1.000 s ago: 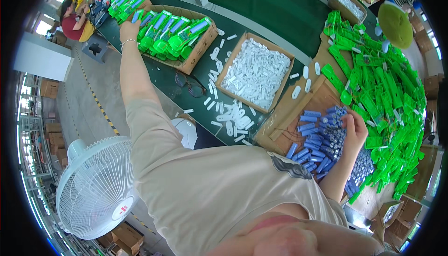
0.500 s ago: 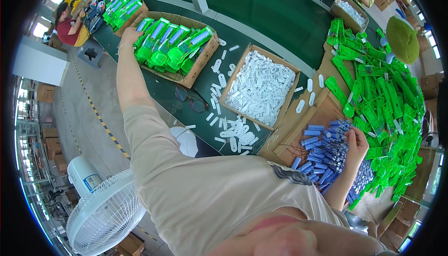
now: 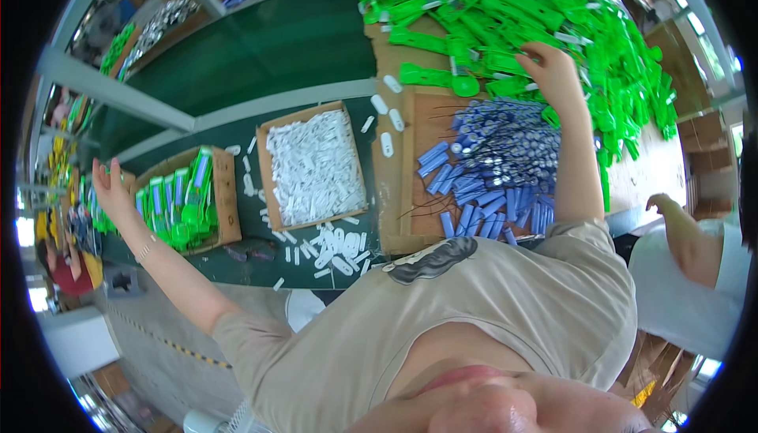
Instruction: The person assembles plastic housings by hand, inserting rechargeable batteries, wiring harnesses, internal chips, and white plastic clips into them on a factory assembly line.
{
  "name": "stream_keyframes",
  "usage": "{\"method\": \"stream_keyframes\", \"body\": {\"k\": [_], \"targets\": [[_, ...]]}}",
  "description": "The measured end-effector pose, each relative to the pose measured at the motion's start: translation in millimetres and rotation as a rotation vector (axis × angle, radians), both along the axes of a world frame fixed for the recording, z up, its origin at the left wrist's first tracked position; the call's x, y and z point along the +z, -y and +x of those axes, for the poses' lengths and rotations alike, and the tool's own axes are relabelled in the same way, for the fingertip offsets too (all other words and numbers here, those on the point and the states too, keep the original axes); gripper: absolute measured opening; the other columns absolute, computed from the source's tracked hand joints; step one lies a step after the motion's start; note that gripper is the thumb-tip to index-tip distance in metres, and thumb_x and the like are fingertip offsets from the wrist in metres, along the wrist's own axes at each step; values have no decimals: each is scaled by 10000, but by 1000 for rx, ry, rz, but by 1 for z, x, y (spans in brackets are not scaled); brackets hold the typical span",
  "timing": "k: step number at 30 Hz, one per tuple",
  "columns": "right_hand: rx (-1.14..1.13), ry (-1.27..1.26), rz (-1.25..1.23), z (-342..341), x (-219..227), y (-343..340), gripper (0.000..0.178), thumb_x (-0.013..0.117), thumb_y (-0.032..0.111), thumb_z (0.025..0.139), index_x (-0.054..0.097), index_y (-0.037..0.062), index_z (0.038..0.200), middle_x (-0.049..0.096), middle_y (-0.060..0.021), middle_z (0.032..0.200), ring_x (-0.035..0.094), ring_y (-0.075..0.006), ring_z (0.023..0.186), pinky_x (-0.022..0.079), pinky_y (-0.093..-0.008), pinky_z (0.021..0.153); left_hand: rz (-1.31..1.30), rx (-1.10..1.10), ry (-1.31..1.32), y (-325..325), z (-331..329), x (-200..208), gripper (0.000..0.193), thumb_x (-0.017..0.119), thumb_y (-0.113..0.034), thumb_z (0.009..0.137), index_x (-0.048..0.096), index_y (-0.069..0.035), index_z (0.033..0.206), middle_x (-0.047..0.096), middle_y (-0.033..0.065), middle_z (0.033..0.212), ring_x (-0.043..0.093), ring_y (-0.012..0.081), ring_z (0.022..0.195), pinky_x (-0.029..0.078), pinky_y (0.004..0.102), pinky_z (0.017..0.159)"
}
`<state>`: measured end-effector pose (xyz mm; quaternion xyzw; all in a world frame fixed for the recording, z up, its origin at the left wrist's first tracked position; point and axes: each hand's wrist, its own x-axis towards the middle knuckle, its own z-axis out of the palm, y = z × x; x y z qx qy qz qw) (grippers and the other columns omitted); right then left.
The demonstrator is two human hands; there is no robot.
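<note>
A: Where are the hands?
B: Left hand [image 3: 110, 188], fingers spread and empty, hangs just past the box [image 3: 188, 206] of finished green pieces. Right hand [image 3: 553, 70], fingers curled, grip unclear, touches the green pile [image 3: 505, 14].
A: Progress?
B: Box partly filled; large pile, blue parts [image 3: 493, 172] and white parts [image 3: 316, 164] remain.

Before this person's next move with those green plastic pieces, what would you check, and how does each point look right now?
1. Right hand on the green plastic pieces: ok, it rests on the heap.
2. Piece gripped in the right hand: cannot tell, the fingers hide it.
3. Left hand free: ok, fingers spread, nothing in it.
4. Box of finished green items beside the left hand: ok.
5. Blue pieces on the cardboard within reach: ok.
6. Box of white parts stocked: ok.
</note>
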<state>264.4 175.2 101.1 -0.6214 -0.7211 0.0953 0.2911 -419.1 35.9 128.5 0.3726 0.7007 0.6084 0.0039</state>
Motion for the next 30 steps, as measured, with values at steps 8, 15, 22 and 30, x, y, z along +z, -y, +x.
{"method": "stream_keyframes", "body": {"k": [8,15,22,30], "targets": [[-67,839,-78,7,-67,-57,274,663,172,760,672,72,1015,632,-155,1005,577,-282,1041,487,-440,831,-63,-1185,-700,54,331,25,491,732,-87,704,601,-93,1178,455,180,1334,460,355,1216,384,450,1000],[-20,167,187,16,-9,-5,423,690,127,729,588,38,1130,639,-142,1100,588,-275,1051,474,-392,886,-268,-1186,-176,60,388,-44,412,695,-88,758,596,-1,1148,498,166,1305,460,326,1242,383,400,1008],[647,-764,-16,-60,23,101,511,680,116,787,473,-13,1236,640,-118,1100,589,-184,1057,450,-341,936,13,-1031,-417,16,425,-46,636,615,-95,847,322,5,1403,517,196,1254,541,287,1113,426,350,947],[996,-1286,-618,-102,-62,114,841,731,276,806,226,-22,1409,518,-159,1262,583,-182,1066,507,-325,843,81,-1300,542,21,423,-54,421,334,-218,953,312,-2,1315,545,181,1077,616,228,820,523,342,733]]}}
